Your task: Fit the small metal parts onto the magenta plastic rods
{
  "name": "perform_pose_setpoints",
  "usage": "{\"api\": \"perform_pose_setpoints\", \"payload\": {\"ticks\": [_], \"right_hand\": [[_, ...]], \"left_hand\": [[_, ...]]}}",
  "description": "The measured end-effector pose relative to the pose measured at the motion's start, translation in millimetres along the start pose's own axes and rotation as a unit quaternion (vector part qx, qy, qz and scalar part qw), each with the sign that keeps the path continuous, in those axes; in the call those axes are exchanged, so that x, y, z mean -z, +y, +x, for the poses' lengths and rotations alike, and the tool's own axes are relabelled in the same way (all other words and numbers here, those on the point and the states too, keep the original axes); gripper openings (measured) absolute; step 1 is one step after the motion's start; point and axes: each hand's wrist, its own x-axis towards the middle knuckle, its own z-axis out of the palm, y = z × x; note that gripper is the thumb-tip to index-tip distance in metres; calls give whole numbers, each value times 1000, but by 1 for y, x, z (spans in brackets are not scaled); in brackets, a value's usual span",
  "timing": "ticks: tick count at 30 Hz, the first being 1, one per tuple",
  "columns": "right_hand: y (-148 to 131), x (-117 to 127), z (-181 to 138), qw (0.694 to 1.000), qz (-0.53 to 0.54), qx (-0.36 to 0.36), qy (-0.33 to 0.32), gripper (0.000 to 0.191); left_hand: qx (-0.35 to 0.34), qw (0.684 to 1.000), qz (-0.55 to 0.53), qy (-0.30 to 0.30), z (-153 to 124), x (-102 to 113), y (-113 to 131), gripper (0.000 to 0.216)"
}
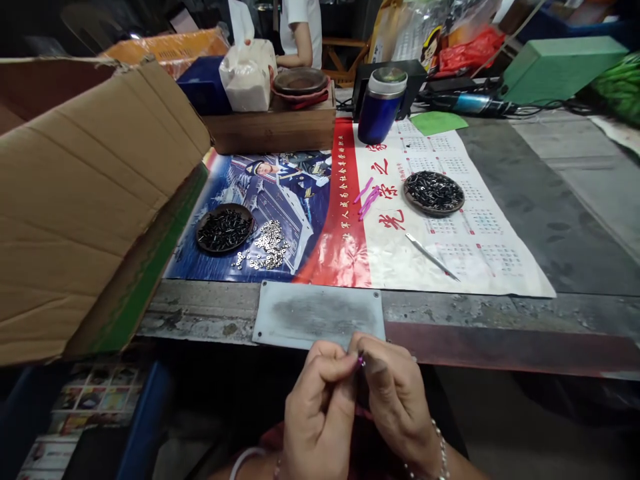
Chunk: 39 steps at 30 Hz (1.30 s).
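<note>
Just off the table's near edge, my left hand (320, 407) and my right hand (397, 397) meet, fingers closed in a pinch. A small purple piece (361, 361) with a shiny speck shows between the fingertips; most of it is hidden. Directly beyond lies a grey metal plate (317, 312) with screws at its corners. Short black pieces fill a round dish (223, 253) on the left and another dish (434, 213) on the right. Small silver rings (270, 245) lie heaped beside the left dish. Pink strips (369, 200) and a thin pointed metal tool (431, 256) rest on the poster.
A calendar poster (335, 260) covers the table's middle. An open cardboard box (110, 200) blocks the left side. Behind stand a wooden box (270, 130), a tissue pack (250, 73), a blue tumbler (381, 110) and a green box (560, 67). Another person's arm (301, 47) is at the back.
</note>
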Motion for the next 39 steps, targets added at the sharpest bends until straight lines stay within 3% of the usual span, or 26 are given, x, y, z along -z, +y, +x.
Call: {"api": "perform_pose_setpoints", "payload": {"ticks": [5,10,15,18,21,24,26,29,32,35,37,39], "right_hand": [[3,0,-6,1000,-1,30,-1,44],[5,0,-9,997,83,-3,7,4],[3,1,-10,999,32,1,-5,29],[2,-1,-10,999,-20,50,7,20],[1,-5,-10,997,25,52,50,3],[2,-7,-8,997,48,29,59,8],[3,-7,-8,997,4,46,64,9],[2,-6,-7,991,-87,74,67,29],[1,-5,-5,997,-62,41,30,46],[-2,-6,-3,999,-24,38,23,41],[-3,-6,-2,995,-71,64,39,32],[-2,-5,-2,994,-93,53,23,37]], "left_hand": [[-10,999,18,-25,0,2,1,19],[-25,999,-15,26,-1,0,-1,19],[-5,999,-35,37,-3,-1,-4,18],[-37,999,-26,21,-4,0,-2,18],[-51,999,-7,11,-3,2,-1,22],[-39,999,-9,9,-2,2,-1,22],[-30,999,-12,13,-2,0,-2,18],[-22,1000,-10,19,-3,-2,-2,12],[-4,1000,-2,22,-5,-2,-2,14],[-3,1000,-2,19,-8,0,-1,16],[-15,1000,-1,24,-8,2,0,15],[-9,999,5,34,-7,2,2,14]]}}
